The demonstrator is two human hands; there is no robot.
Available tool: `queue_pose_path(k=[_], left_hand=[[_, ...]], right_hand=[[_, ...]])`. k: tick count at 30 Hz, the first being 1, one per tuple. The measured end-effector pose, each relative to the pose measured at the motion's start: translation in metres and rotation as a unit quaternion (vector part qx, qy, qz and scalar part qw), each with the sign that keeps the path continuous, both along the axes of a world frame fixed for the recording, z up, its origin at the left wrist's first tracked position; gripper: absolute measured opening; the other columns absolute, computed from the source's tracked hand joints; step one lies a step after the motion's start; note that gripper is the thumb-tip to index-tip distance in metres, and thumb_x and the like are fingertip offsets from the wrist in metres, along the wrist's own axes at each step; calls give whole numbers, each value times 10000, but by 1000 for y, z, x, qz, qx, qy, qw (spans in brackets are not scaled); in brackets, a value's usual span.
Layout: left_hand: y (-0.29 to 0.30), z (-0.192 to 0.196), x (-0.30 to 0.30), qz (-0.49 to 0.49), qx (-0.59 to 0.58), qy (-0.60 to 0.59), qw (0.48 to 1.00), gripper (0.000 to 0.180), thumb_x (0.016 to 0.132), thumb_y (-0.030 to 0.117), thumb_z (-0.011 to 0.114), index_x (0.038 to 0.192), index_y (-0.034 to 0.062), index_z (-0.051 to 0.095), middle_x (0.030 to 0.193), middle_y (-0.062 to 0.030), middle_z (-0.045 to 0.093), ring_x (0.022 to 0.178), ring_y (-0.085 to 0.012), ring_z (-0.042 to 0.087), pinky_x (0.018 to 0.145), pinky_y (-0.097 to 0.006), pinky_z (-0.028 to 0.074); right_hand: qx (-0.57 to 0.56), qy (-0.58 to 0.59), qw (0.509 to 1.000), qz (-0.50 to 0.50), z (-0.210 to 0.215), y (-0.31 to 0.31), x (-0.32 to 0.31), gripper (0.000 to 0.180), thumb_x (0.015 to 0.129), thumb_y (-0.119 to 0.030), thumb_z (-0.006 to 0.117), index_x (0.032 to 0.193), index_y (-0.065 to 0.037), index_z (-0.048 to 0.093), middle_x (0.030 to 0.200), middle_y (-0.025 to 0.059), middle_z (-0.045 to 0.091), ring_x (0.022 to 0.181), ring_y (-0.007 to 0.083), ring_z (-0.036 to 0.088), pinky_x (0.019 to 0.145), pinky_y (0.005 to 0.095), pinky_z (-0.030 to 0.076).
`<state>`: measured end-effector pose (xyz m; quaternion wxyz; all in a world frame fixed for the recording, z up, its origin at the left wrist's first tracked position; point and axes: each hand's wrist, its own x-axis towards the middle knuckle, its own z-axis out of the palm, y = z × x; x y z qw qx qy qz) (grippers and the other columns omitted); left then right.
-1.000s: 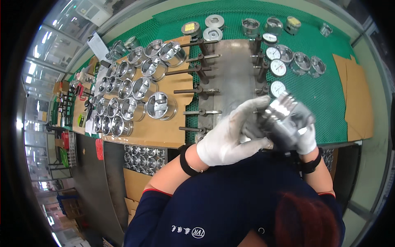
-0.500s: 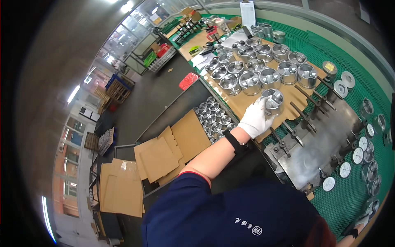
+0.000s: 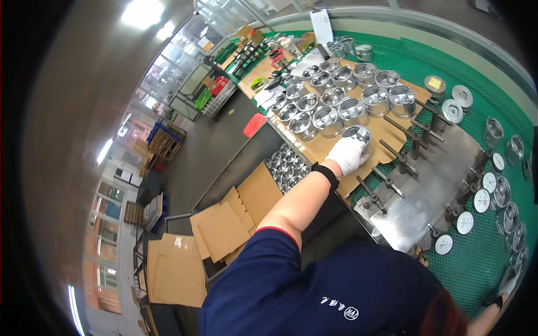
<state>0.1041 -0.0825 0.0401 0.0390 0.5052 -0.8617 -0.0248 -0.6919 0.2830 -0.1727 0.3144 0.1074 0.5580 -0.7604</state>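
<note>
My left hand (image 3: 346, 155), in a white glove with a black band at the wrist, is closed on a shiny metal piston (image 3: 358, 133) at the near edge of a cardboard sheet (image 3: 386, 147). The glove covers the piston's near side, and its fingertips are partly hidden. Just beyond, several similar pistons (image 3: 327, 121) stand upright in rows on that sheet. At the far lower right, my right hand (image 3: 509, 281), also gloved, is beside a group of metal pistons (image 3: 519, 238). Its fingers are too small and distorted there to read.
Right of the cardboard lies a metal plate fixture (image 3: 431, 187) with rods and posts. Several round dial gauges (image 3: 464, 223) line its right side on green matting (image 3: 465, 274). A bin of pistons (image 3: 287, 168) and loose cardboard (image 3: 221, 224) are on the left.
The whole view has shifted. My left hand has moved from the piston's left side to cover more of its near side; the piston stays in about the same spot. My right hand appears slightly farther forward.
</note>
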Motion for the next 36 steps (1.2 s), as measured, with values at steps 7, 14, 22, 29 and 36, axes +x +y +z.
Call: queue_pose_path(k=[7, 14, 22, 29, 36], left_hand=[[-7, -2, 5, -7, -4, 2, 1000, 346, 875, 366, 677, 950, 29, 707, 1060, -203, 666, 1001, -375, 647, 871, -474, 525], [-11, 16, 67, 138, 155, 89, 974, 506, 884, 481, 625, 1025, 4, 724, 1018, -228, 710, 981, -409, 674, 895, -470, 527], [53, 81, 25, 73, 526, 534, 659, 356, 925, 211, 695, 1151, -60, 651, 1033, -107, 720, 916, -169, 695, 846, -305, 544], [77, 49, -12, 7, 691, 479, 541, 557, 945, 125, 642, 1416, -88, 431, 1330, -179, 609, 1214, -259, 614, 1043, -387, 482], [68, 25, -39, -376, 194, 279, 862, 749, 753, 61, 747, 1432, 49, 430, 1335, -230, 548, 1163, -397, 595, 976, -429, 506]], right_hand=[[18, 101, 993, 64, 20, 46, 101, 480, 1060, -270, 460, 1499, -74, 462, 1510, 101, 436, 1326, 230, 457, 1117, 341, 361], [76, 336, 923, 173, 143, 11, 269, 487, 1044, -312, 514, 1462, -62, 500, 1373, 51, 534, 1072, 110, 540, 896, 249, 467], [111, 488, 675, 542, 286, -133, 544, 629, 873, -45, 722, 1454, -10, 483, 1103, 75, 626, 951, 141, 609, 857, 272, 515], [-20, 502, 731, 462, 237, -148, 579, 1230, 596, -276, 936, 1555, 2, 219, 1380, 241, 467, 1259, 381, 515, 1092, 434, 408], [180, 699, 543, 430, 247, -159, 581, 979, 603, -259, 874, 1435, -13, 422, 1202, 246, 549, 1086, 437, 570, 928, 467, 493]])
